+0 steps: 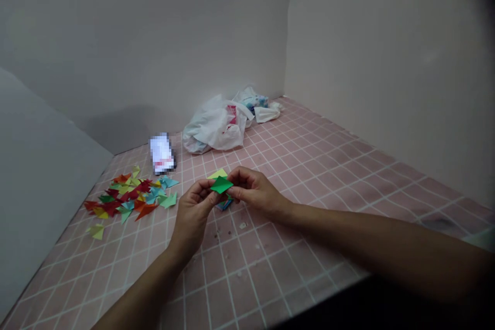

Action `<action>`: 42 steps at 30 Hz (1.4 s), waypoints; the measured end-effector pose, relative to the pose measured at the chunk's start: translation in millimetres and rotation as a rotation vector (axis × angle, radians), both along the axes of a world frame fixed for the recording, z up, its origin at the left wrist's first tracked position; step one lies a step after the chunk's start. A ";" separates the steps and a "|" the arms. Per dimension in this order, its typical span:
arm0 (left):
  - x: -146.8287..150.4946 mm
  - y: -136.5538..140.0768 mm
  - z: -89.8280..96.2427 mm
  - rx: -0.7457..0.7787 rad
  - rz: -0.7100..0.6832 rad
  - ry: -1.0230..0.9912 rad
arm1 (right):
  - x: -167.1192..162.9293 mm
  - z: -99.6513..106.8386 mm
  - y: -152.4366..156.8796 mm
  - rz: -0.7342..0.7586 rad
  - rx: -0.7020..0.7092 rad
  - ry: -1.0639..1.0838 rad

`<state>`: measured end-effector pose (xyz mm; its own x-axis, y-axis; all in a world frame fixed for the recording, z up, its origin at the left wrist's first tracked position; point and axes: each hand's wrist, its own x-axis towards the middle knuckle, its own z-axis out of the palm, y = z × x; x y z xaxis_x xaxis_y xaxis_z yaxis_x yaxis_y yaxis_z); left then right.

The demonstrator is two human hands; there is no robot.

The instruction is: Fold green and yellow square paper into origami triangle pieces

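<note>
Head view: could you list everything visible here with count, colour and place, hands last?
Green paper: one, green, held between both hands
Other paper: count unclear, yellow and blue showing, behind and below the hands
Folded paper pieces: many overlapping, red, orange, yellow, green, light blue, left of the hands
Phone: one, bright screen, dark edge, beyond the folded pieces
Plastic bag: one, white with red patch, by the back wall
Crumpled items: count unclear, white and blue, right of the bag
Tabletop: one, pink with white grid, underneath
Walls: at least two, grey, behind and right
Left hand: one, bare, centre
Right hand: one, bare, centre
</note>
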<state>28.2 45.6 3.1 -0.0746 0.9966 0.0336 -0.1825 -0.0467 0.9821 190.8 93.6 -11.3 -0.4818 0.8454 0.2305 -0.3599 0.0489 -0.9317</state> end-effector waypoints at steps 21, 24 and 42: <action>5.5 -5.5 7.4 0.041 0.085 0.120 | 1.8 -1.1 -1.5 -0.064 0.060 -0.059; 5.6 -5.4 6.4 0.060 0.069 0.128 | 1.6 -0.8 -1.0 -0.055 0.026 -0.026; 3.2 -5.5 8.9 0.187 0.166 0.336 | 1.7 -2.4 1.9 -0.073 -0.011 -0.004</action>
